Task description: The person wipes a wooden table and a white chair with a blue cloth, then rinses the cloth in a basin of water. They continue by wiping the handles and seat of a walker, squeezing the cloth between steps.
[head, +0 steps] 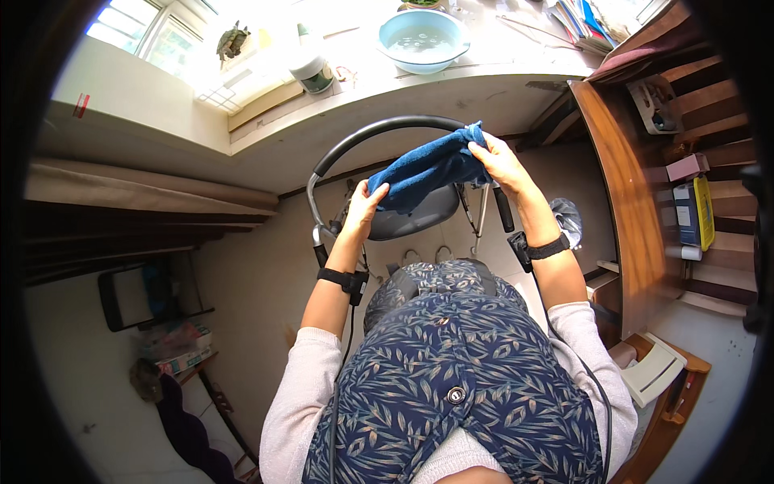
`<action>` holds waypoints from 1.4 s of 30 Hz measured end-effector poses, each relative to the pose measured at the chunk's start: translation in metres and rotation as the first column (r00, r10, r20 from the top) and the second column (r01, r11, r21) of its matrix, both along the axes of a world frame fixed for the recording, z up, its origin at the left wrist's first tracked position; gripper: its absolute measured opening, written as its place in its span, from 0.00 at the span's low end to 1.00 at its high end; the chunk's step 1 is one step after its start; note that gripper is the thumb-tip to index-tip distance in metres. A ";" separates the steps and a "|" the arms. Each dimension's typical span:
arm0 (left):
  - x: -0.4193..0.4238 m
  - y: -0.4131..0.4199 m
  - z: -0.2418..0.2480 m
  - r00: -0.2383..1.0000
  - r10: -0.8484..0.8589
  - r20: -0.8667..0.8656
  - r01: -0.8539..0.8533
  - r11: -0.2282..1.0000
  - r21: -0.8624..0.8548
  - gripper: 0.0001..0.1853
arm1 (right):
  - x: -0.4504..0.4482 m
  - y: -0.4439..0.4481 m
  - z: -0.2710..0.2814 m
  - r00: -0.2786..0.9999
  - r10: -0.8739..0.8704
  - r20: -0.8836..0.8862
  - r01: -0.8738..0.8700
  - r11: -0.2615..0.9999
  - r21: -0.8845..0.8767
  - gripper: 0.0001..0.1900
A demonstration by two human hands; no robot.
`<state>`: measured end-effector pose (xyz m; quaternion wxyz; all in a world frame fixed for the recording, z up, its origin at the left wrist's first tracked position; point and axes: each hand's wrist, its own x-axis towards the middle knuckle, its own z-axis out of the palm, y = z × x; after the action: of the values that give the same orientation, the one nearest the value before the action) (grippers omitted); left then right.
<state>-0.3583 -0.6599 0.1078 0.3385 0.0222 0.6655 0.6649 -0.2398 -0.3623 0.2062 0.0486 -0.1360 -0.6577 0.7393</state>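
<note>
A blue cloth (426, 166) is stretched between my two hands, a little folded along its length. My left hand (363, 206) pinches its left end between thumb and fingers. At the other end, which sits higher, my right hand (499, 160) grips a bunched corner. Beneath the cloth stands a walker-like frame with a curved black padded bar (387, 125) and a dark grey seat (417, 218). The cloth hides part of the bar and seat. On the windowsill beyond, a light blue basin (423, 45) holds water with some bubbles.
The white windowsill (357, 85) carries a white and green container (312, 71), a turtle figure (233, 42) and several papers or books (583, 24). A wooden panel (629, 206) rises on the right. Curtains (151, 196) hang at left. A clear plastic bag (567, 219) lies near my right forearm.
</note>
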 end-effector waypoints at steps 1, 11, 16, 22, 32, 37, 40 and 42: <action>-0.004 -0.008 0.003 0.993 -0.059 -0.105 0.049 0.994 -0.096 0.43 | 0.001 0.005 -0.011 1.000 -0.012 -0.001 0.012 0.989 0.146 0.16; 0.019 -0.040 0.048 0.293 -0.766 -0.572 -0.024 0.593 -0.805 0.28 | 0.019 0.010 -0.031 0.968 -0.241 -0.069 0.244 0.841 0.483 0.12; -0.001 -0.047 0.070 0.419 -0.483 -0.769 0.280 0.874 -0.397 0.23 | 0.029 0.016 -0.016 0.960 -0.269 -0.083 0.265 0.767 0.585 0.10; -0.028 -0.038 0.093 0.980 -0.197 -0.010 0.197 0.980 0.037 0.14 | 0.019 0.030 -0.010 0.981 -0.087 -0.174 0.071 0.993 -0.097 0.10; 0.007 0.052 0.052 0.710 -0.405 0.576 -0.140 0.720 0.680 0.37 | -0.002 -0.081 -0.009 0.924 0.344 -0.170 -0.289 0.915 0.280 0.19; 0.028 0.065 0.054 0.868 -0.056 0.493 -0.120 0.940 0.319 0.27 | 0.013 -0.055 -0.013 0.982 -0.188 0.014 0.170 0.916 0.364 0.19; 0.040 0.066 0.054 0.904 -0.255 0.342 0.110 0.914 0.390 0.31 | 0.014 -0.058 -0.025 0.985 -0.078 0.154 0.066 0.994 0.084 0.38; 0.053 0.070 0.049 0.832 -0.249 0.495 0.028 0.911 0.411 0.28 | 0.025 -0.080 -0.043 0.999 -0.040 0.019 0.044 0.957 -0.287 0.38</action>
<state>-0.3050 -0.5898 0.1564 0.5482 -0.0492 0.3956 0.7352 -0.2143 -0.4426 0.1637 0.0398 -0.1604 -0.5407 0.8248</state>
